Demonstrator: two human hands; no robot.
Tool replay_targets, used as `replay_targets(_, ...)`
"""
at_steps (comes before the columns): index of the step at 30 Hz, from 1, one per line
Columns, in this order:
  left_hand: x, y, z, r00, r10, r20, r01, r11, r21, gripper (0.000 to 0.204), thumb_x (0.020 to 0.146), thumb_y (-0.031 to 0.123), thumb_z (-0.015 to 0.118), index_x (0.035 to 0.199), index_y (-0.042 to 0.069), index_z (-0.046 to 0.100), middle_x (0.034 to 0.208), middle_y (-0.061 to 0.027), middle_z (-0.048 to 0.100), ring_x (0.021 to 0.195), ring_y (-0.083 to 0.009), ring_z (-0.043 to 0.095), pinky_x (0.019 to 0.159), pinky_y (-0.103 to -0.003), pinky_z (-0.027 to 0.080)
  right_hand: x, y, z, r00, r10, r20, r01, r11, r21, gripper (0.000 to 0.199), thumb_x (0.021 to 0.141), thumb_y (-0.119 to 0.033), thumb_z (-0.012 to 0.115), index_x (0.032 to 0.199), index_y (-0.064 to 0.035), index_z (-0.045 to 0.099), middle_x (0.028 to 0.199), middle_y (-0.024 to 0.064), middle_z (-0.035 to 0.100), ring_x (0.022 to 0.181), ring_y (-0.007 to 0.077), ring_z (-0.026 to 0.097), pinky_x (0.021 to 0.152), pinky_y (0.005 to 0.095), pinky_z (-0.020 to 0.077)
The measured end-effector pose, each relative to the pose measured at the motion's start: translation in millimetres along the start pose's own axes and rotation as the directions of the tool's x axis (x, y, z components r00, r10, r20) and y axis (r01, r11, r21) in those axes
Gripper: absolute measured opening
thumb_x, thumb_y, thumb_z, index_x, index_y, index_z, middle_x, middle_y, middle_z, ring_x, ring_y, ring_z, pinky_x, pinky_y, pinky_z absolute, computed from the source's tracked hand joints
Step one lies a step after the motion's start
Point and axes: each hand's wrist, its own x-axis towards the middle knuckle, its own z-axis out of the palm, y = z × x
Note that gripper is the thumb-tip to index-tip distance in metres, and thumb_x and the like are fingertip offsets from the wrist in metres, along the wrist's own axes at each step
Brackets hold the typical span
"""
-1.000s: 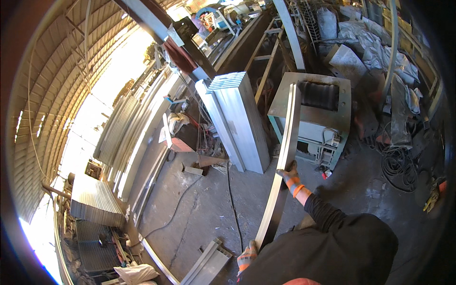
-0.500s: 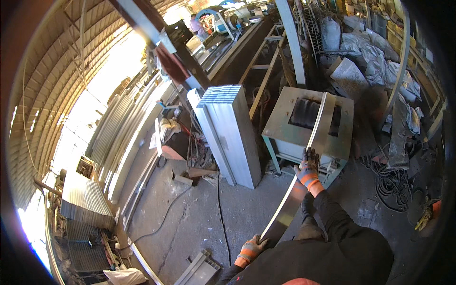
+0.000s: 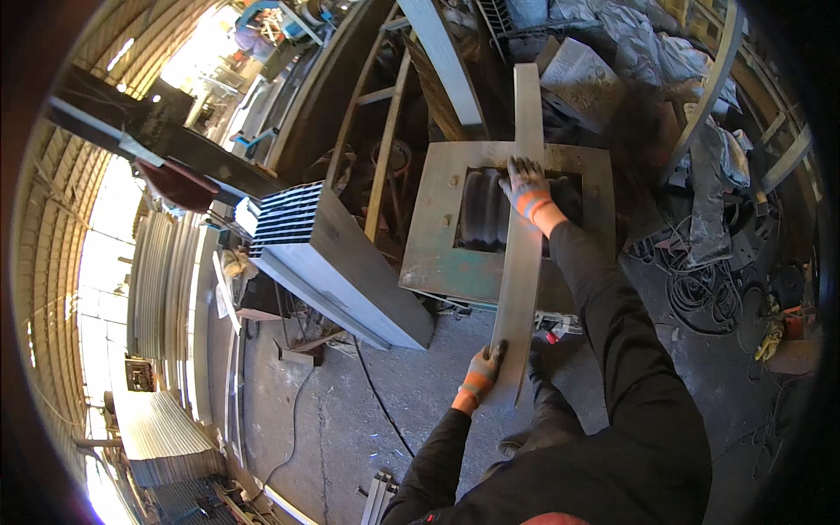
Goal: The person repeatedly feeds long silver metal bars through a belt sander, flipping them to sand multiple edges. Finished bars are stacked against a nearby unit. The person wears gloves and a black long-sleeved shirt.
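Strip (image 3: 522,236), upright a second ago, now lies across the machine (image 3: 437,254) at centre frame; left hand (image 3: 482,372) grips its near end, right hand (image 3: 528,188) presses flat on top

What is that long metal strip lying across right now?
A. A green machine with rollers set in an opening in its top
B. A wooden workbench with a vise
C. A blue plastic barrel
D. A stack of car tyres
A: the long metal strip lies over the green machine, crossing the rollers in its top opening, with the right hand pressing on it there and the left hand gripping its near end.
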Motion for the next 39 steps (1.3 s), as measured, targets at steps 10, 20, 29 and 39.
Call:
replay_targets(10,14,5,-22,1.0,0.007,-0.02,-0.006,0.997,0.079,0.063,0.118,0.056,0.057,0.132,-0.003,0.074,0.113,-0.0187,0.081,0.102,-0.0246,0.07,0.096,-0.041,0.056,0,2,20,1.0,-0.013,-0.006,0.012,0.998,-0.058,0.069,0.115,-0.052,0.049,0.166,-0.0047,0.056,0.176,0.0208,0.048,0.163,0.041,0.044,0.138,0.0537,0.0279)
replay_targets(20,-248,-160,-76,0.994,-0.104,-0.029,0.107,0.981,0.16,0.055,0.119,0.048,0.058,0.132,-0.003,0.073,0.11,-0.0166,0.081,0.098,-0.0201,0.066,0.091,-0.039,0.056,-274,-150,-83,0.998,0.037,0.057,-0.042,0.995,0.095,0.061,0.113,-0.043,0.053,0.16,-0.0058,0.063,0.178,0.0258,0.042,0.166,0.0458,0.035,0.139,0.0615,0.0176)
replay_targets(29,-480,-341,-116,0.992,-0.123,0.003,0.123,0.992,0.004,0.055,0.117,0.047,0.064,0.138,-0.003,0.073,0.105,-0.0016,0.075,0.09,-0.01,0.062,0.078,-0.03,0.054,-517,-276,-159,0.995,-0.091,0.046,0.082,0.981,0.175,0.047,0.108,-0.042,0.061,0.141,-0.0122,0.074,0.177,0.0358,0.036,0.162,0.057,0.035,0.135,0.07,0.0208)
replay_targets(39,-584,-354,-102,0.97,0.021,-0.244,0.116,0.839,0.531,0.059,0.105,0.061,0.072,0.116,0.003,0.071,0.104,-0.0225,0.081,0.099,-0.0448,0.078,0.088,-0.053,0.06,-600,-314,-180,0.951,0.016,0.31,-0.087,0.972,0.216,0.071,0.099,-0.049,0.078,0.16,-0.0173,0.061,0.184,0.0347,0.021,0.17,0.0542,0.023,0.136,0.0684,0.0215)
